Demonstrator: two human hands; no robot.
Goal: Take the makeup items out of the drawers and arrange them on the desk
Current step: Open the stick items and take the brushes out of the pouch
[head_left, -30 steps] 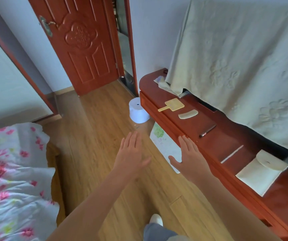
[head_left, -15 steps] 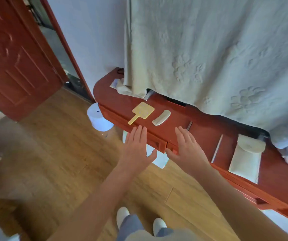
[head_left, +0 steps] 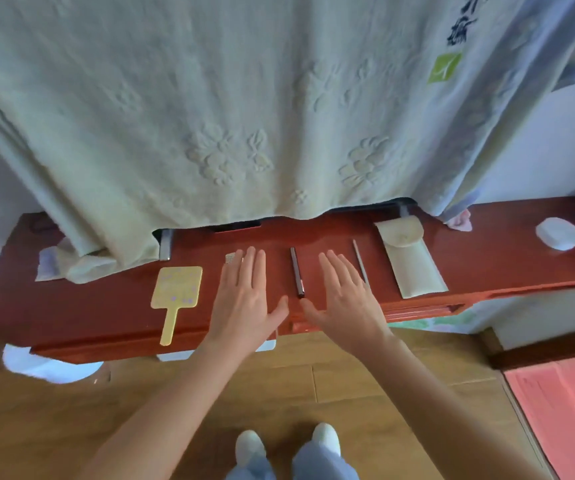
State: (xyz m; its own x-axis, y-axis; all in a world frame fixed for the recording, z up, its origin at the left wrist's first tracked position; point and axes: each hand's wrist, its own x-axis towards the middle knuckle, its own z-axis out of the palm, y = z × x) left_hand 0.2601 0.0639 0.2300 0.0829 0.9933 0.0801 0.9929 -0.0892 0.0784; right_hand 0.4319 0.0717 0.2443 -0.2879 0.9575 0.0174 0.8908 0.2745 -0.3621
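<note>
While both palms hover flat over the red desk [head_left: 487, 258], left hand [head_left: 244, 299] and right hand [head_left: 345, 299], fingers straight and grasping nothing, flank a dark pencil [head_left: 297, 271].

Yellow hand mirror [head_left: 176, 289], red-brown desk [head_left: 487, 261], flower-embossed cream cloth [head_left: 210, 116].

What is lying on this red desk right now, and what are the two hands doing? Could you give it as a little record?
surface: red desk, with a pale cloth hanging behind it
items, left to right: yellow hand mirror; comb, partly hidden by the fingers; dark pencil; thin grey stick; cream pouch; white oval object
left hand: flat, fingers straight, between mirror and pencil
right hand: flat, fingers straight, between pencil and stick
held: nothing
</note>
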